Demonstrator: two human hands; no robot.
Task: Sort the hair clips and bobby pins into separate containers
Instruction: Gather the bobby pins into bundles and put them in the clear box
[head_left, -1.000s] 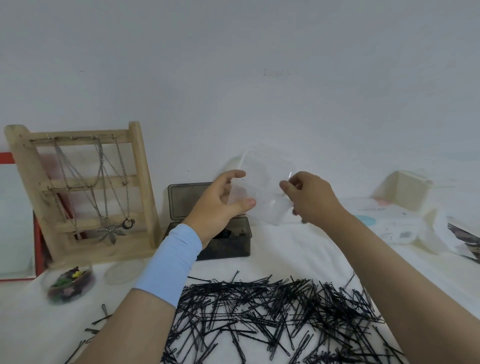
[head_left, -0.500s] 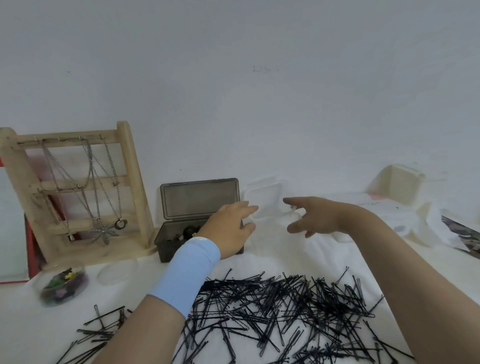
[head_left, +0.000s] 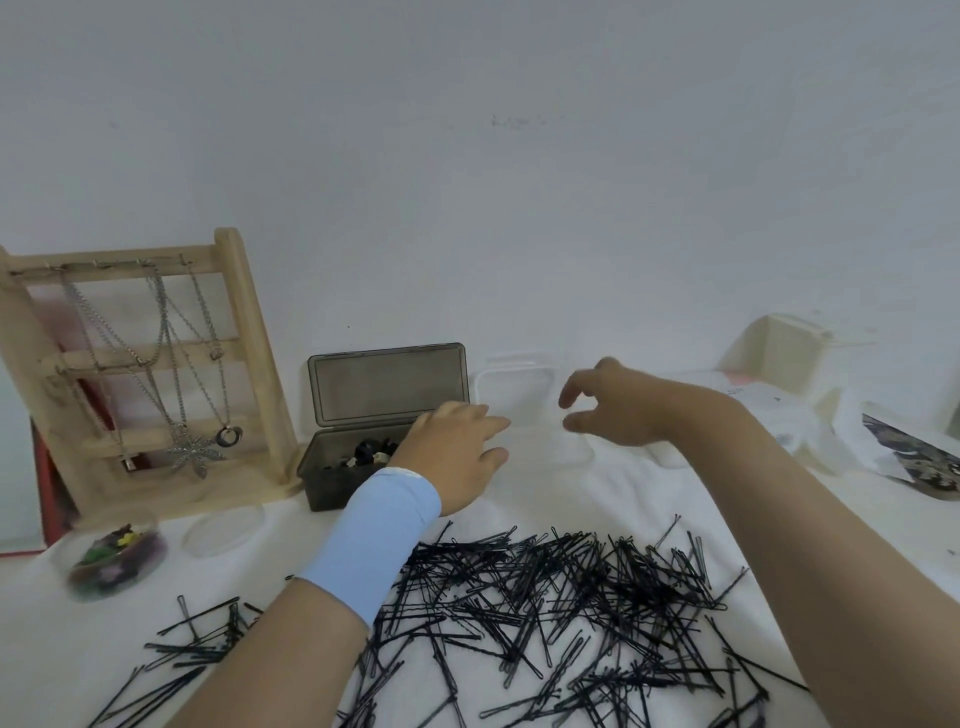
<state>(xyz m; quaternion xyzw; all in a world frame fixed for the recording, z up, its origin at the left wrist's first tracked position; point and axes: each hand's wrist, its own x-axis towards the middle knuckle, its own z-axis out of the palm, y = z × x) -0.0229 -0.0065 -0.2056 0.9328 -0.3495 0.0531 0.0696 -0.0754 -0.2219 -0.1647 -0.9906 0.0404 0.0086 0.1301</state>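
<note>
Two hands flank a small clear container at the middle of the head view. A second ago they held it up in the air; now it sits on the white cloth, its hinged lid standing open toward the wall. The left hand lies with fingers stretched out and relaxed by the container's left edge, gripping nothing; whether the fingertips touch the plastic I cannot tell. The right hand hovers just right of the lid, fingers loosely curled, thumb and forefinger apart, empty. That likely means a receptacle is now set out for the bobby pins, which lie in a black tangle across the lower half of the frame, none of them sorted yet.

The clear container looks empty. Left of it, the smoky dark box stands with its lid up and holds dark clips. At lower left, a round clear tub holds coloured clips, its lid flat beside it.
</note>
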